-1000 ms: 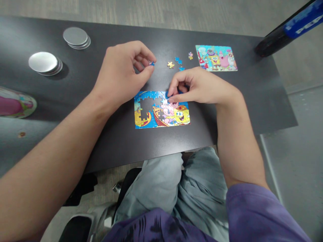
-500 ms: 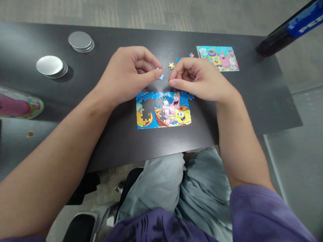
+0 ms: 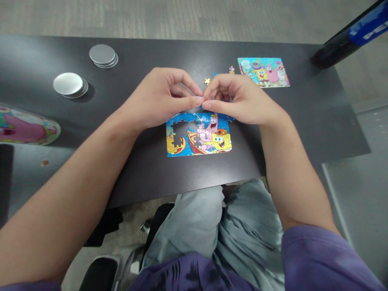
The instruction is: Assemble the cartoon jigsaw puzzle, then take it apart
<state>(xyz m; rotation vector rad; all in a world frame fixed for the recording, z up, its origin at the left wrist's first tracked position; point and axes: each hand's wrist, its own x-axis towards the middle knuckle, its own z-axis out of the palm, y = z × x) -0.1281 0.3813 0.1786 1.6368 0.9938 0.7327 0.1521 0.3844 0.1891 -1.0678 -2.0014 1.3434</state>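
Observation:
A partly filled jigsaw puzzle (image 3: 222, 141) lies on the dark table, with a large gap at its upper left and a small one near the boat. Just above it, my left hand (image 3: 166, 97) pinches a small blue puzzle piece (image 3: 200, 106), mostly covered by fingertips. My right hand (image 3: 239, 97) meets the left at the fingertips, its thumb and index finger closed at the same piece; whether it grips the piece is hard to see. A yellow piece (image 3: 207, 81) and a pink piece (image 3: 232, 70) lie beyond my right hand, and blue pieces show partly beside it.
A second, turquoise picture puzzle (image 3: 266, 72) lies at the back right, near a dark bottle with a blue label (image 3: 348, 40). Two stacks of silver discs (image 3: 103, 55) (image 3: 69, 85) stand at the left. A pink and green container (image 3: 28, 126) is at the left edge.
My left hand has moved right with the blue piece, so the fingertips of both hands now meet. The whole view has shifted slightly.

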